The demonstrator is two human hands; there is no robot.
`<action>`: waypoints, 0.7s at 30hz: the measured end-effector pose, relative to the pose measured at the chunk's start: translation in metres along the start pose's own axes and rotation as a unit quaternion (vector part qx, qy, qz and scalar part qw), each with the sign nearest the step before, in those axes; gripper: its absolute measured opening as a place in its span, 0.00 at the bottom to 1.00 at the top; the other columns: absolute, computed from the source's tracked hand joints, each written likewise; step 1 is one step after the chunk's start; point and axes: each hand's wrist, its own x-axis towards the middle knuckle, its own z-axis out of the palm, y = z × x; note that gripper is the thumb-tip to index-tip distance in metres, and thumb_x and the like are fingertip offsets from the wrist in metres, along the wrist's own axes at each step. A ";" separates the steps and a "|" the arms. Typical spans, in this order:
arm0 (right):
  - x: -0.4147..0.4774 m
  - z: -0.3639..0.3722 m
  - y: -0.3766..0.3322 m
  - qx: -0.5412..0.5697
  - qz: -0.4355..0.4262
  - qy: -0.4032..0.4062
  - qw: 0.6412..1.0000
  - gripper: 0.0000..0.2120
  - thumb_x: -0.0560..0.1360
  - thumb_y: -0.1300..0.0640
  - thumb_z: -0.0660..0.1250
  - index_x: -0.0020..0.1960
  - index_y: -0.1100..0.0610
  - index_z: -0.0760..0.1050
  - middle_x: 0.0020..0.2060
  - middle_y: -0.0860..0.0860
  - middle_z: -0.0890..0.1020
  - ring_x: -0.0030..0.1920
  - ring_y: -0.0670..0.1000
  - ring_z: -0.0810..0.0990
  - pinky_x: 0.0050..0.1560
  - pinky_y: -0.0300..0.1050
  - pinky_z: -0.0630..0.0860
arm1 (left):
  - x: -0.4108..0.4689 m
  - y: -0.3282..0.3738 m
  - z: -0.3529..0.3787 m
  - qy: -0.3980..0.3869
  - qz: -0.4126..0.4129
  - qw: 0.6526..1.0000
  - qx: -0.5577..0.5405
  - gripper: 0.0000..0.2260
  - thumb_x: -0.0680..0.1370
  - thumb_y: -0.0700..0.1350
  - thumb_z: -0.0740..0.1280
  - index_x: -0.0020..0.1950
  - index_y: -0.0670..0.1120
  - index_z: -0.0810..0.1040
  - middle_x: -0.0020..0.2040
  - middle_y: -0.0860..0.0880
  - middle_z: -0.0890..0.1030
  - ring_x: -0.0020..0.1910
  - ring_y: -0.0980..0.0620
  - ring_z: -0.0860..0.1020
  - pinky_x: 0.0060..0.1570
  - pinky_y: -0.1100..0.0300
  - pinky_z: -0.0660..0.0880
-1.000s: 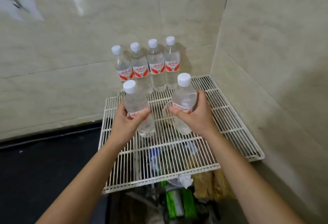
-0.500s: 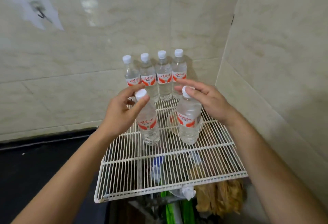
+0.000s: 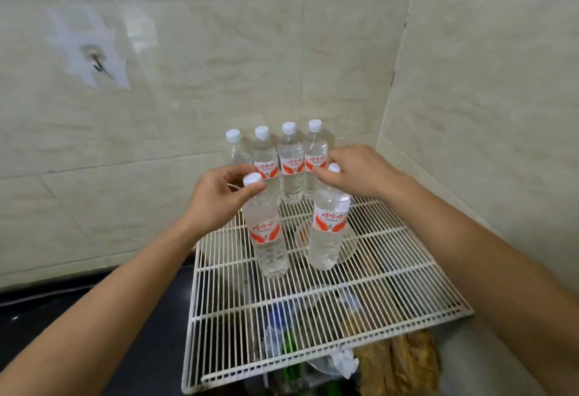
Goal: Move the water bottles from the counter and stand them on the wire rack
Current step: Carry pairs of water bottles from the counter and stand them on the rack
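Both hands (image 3: 216,198) (image 3: 360,173) pinch bottle caps (image 3: 253,178) on the white wire rack (image 3: 391,289) in a tiled corner (image 3: 380,132).

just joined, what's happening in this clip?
A person is stocking a white wire rack with water bottles. Four bottles stand in a row at the back by the wall. Two more stand upright in front: the left hand pinches the cap of the left one, the right hand the cap of the right one.
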 end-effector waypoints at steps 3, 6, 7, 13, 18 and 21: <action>0.019 -0.002 -0.020 -0.002 0.000 -0.026 1.000 0.21 0.80 0.41 0.62 0.37 0.57 0.72 0.33 0.53 0.77 0.35 0.54 0.75 0.35 0.49 0.69 | 0.017 -0.005 -0.009 -0.005 -0.008 1.000 -0.006 0.12 0.75 0.46 0.75 0.57 0.49 0.83 0.49 0.56 0.85 0.46 0.61 0.84 0.49 0.63 0.80; 0.039 0.003 -0.033 0.008 0.010 -0.045 0.999 0.19 0.79 0.44 0.65 0.35 0.56 0.71 0.33 0.53 0.75 0.35 0.53 0.74 0.32 0.47 0.64 | 0.035 -0.010 -0.015 0.005 -0.009 1.000 0.003 0.15 0.75 0.45 0.75 0.62 0.46 0.81 0.51 0.53 0.83 0.48 0.63 0.81 0.49 0.71 0.77; 0.047 0.005 -0.036 0.020 0.019 -0.052 0.998 0.18 0.78 0.45 0.66 0.35 0.55 0.71 0.33 0.53 0.75 0.35 0.54 0.74 0.32 0.47 0.64 | 0.041 -0.013 -0.016 0.012 -0.015 1.000 -0.001 0.17 0.75 0.44 0.75 0.63 0.45 0.80 0.52 0.52 0.83 0.49 0.61 0.81 0.50 0.70 0.76; 0.088 0.023 -0.049 0.085 0.077 -0.032 0.993 0.17 0.77 0.50 0.69 0.36 0.60 0.74 0.33 0.56 0.78 0.38 0.58 0.77 0.36 0.47 0.69 | 0.071 -0.041 -0.022 0.035 -0.071 0.997 -0.017 0.22 0.75 0.44 0.76 0.67 0.45 0.77 0.57 0.46 0.83 0.56 0.50 0.81 0.60 0.56 0.77; 0.113 0.038 -0.060 0.138 0.086 0.019 0.986 0.17 0.77 0.43 0.71 0.42 0.57 0.76 0.45 0.54 0.80 0.45 0.56 0.79 0.41 0.47 0.71 | 0.085 -0.052 -0.019 0.045 -0.071 0.996 -0.019 0.19 0.75 0.43 0.75 0.64 0.43 0.79 0.55 0.48 0.82 0.55 0.52 0.81 0.56 0.61 0.76; 0.119 0.048 -0.066 0.176 0.083 0.030 0.980 0.16 0.77 0.40 0.70 0.52 0.54 0.80 0.49 0.52 0.81 0.50 0.55 0.79 0.44 0.46 0.73 | 0.084 -0.055 -0.016 0.046 -0.037 0.998 0.011 0.16 0.75 0.45 0.75 0.61 0.44 0.81 0.50 0.51 0.83 0.49 0.56 0.82 0.54 0.63 0.77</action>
